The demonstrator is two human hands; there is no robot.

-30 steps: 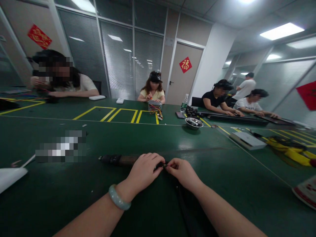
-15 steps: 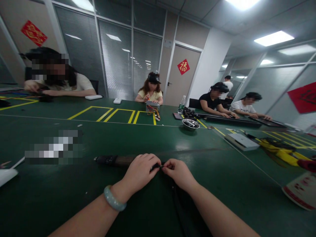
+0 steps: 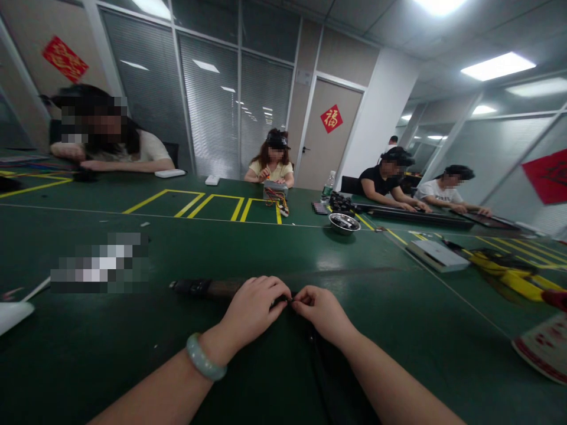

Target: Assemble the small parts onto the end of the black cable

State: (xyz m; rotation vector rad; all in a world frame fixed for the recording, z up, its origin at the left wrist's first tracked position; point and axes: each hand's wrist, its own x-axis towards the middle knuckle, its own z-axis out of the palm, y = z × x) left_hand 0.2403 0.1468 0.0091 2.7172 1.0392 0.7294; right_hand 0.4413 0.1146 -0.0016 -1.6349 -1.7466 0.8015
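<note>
A long dark bar-shaped object [image 3: 206, 287] lies across the green table [image 3: 274, 248] just in front of me. My left hand [image 3: 254, 307], with a pale green bangle on the wrist, is closed over the bar's right part. My right hand [image 3: 323, 310] meets it fingertip to fingertip and pinches a small dark piece at the same spot; what that piece is I cannot make out. A dark strap or cable [image 3: 321, 366] runs from the hands toward me between my forearms.
Several other people sit at the far side of the table. A metal bowl [image 3: 344, 222], a water bottle [image 3: 328, 184], a grey flat device [image 3: 436, 254] and yellow parts [image 3: 509, 274] lie to the right. White paper [image 3: 13, 313] lies at the left edge.
My hands have stayed together on the bar. The view has shifted slightly, and a person standing in the far right background has moved away.
</note>
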